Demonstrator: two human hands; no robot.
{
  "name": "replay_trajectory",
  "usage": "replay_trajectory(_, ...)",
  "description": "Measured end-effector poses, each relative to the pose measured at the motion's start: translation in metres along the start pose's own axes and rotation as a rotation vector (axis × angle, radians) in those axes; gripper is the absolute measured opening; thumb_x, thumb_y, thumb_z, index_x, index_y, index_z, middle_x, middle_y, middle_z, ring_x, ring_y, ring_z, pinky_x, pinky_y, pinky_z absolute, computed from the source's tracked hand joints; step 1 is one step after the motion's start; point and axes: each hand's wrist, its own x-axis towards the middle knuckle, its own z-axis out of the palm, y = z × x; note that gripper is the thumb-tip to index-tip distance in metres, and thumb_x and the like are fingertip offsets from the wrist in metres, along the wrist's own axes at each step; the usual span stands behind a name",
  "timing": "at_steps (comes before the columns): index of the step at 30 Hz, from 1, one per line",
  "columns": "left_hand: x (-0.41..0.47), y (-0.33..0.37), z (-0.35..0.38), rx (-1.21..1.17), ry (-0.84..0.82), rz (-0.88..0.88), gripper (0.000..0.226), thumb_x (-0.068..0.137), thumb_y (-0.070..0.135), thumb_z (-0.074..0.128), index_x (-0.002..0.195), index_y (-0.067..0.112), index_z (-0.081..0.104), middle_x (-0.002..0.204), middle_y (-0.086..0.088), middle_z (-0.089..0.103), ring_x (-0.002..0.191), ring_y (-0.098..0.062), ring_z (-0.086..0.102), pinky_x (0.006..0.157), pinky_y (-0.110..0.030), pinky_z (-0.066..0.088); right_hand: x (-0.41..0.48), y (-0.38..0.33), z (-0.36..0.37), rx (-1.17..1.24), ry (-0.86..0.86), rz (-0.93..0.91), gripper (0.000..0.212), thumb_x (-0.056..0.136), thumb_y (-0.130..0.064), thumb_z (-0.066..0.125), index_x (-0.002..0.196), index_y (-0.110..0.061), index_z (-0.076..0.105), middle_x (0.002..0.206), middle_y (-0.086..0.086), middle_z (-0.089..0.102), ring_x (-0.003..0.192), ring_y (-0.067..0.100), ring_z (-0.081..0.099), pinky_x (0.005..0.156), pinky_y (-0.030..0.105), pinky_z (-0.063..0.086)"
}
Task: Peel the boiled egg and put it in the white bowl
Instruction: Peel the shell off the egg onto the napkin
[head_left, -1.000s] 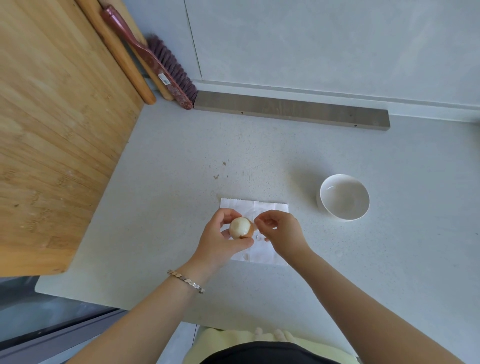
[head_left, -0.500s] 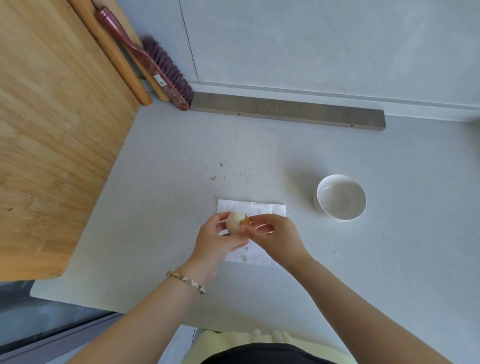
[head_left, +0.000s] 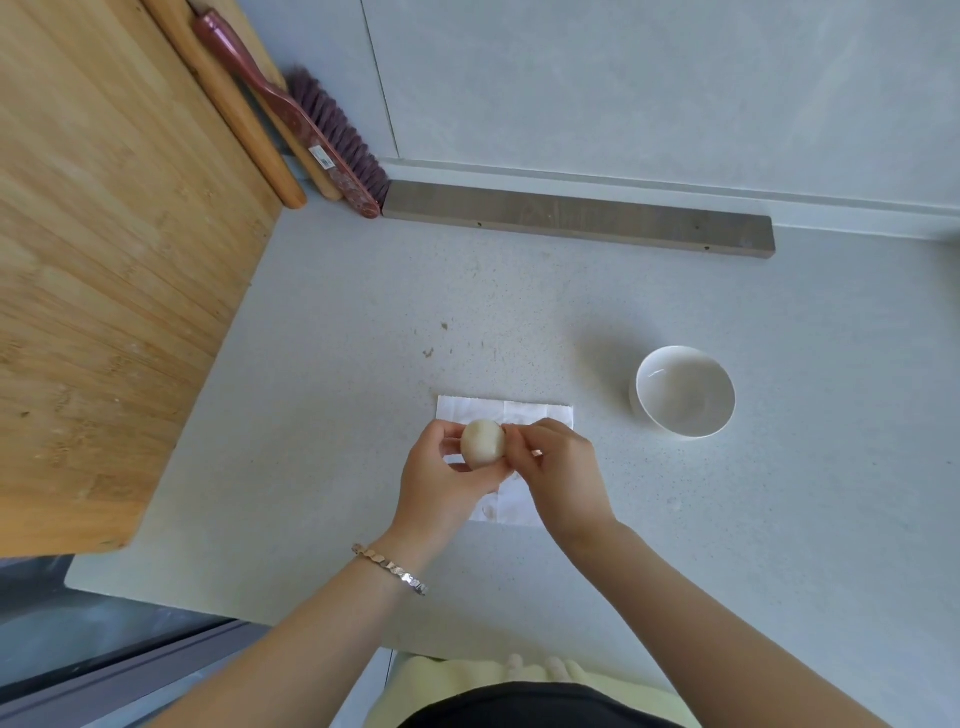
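Item: boiled egg (head_left: 483, 442). Lay at lower centre of the frame, raised above the paper napkin (head_left: 511, 410), long axis running roughly up and down the frame. The visible face was pale and smooth; whether shell remained on the hidden side could not be told.

Left hand (head_left: 441, 480): grip closed around the egg from the left and below, fingers curled behind it.

Right hand (head_left: 558, 467): touched the egg's right flank, fingertips (head_left: 511, 434) pinched close at its upper edge, judged to be picking at shell. Whether a fragment was caught in that pinch could not be told.

White bowl (head_left: 684, 391): stood empty on the surface (head_left: 779, 519), right of the hands and slightly higher in the frame, apart from the napkin. The right hand was the nearer; nothing lay between egg and bowl.

Surroundings: wooden board (head_left: 104, 260) at left; brush (head_left: 332, 135) and rolling pin (head_left: 234, 109) leaning at upper left; grey strip (head_left: 576, 218) along the wall. All stood well apart from the path. A bracelet (head_left: 389, 569) sat on the left wrist.
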Motion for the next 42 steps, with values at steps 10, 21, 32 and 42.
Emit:
replay_trajectory(10, 0.010, -0.006, -0.016, -0.462, -0.120, -0.254, 0.036, 0.075, -0.009, 0.067, 0.100, 0.015, 0.056, 0.126, -0.017, 0.056, 0.099, -0.030, 0.066, 0.073, -0.031, 0.061, 0.016, 0.030, -0.007, -0.202, -0.124, 0.230, 0.025, 0.089, -0.024, 0.053, 0.110, -0.012, 0.060, 0.101, 0.009, 0.066, 0.088, 0.021, 0.062, 0.082, 0.030, 0.049)
replay_trajectory(21, 0.009, -0.006, -0.006, -0.399, -0.108, -0.233, 0.045, 0.071, -0.007, 0.073, 0.108, 0.011, 0.055, 0.124, -0.009, 0.058, 0.100, -0.026, 0.066, 0.082, -0.036, 0.058, 0.012, -0.007, -0.004, 0.076, -0.060, 0.113, 0.018, 0.085, -0.024, 0.058, 0.097, -0.014, 0.068, 0.081, -0.012, 0.062, 0.076, -0.001, 0.057, 0.070, 0.011, 0.043)
replay_trajectory(32, -0.001, -0.002, -0.001, -0.314, -0.033, -0.107, 0.038, 0.067, -0.002, 0.077, 0.091, 0.019, 0.057, 0.104, 0.002, 0.061, 0.087, -0.018, 0.067, 0.065, -0.022, 0.059, 0.002, 0.002, 0.002, 0.012, -0.074, -0.025, 0.021, 0.088, -0.016, 0.054, 0.104, -0.009, 0.066, 0.093, 0.005, 0.061, 0.077, 0.006, 0.055, 0.070, 0.003, 0.042)
replay_trajectory(42, 0.010, -0.006, -0.012, -0.526, -0.126, -0.292, 0.038, 0.079, -0.003, 0.065, 0.112, 0.010, 0.053, 0.112, -0.015, 0.063, 0.090, -0.025, 0.066, 0.065, -0.028, 0.060, 0.017, 0.021, -0.007, -0.063, -0.009, 0.152, 0.023, 0.089, -0.015, 0.051, 0.079, 0.000, 0.066, 0.075, 0.019, 0.069, 0.062, 0.014, 0.055, 0.062, 0.023, 0.043)
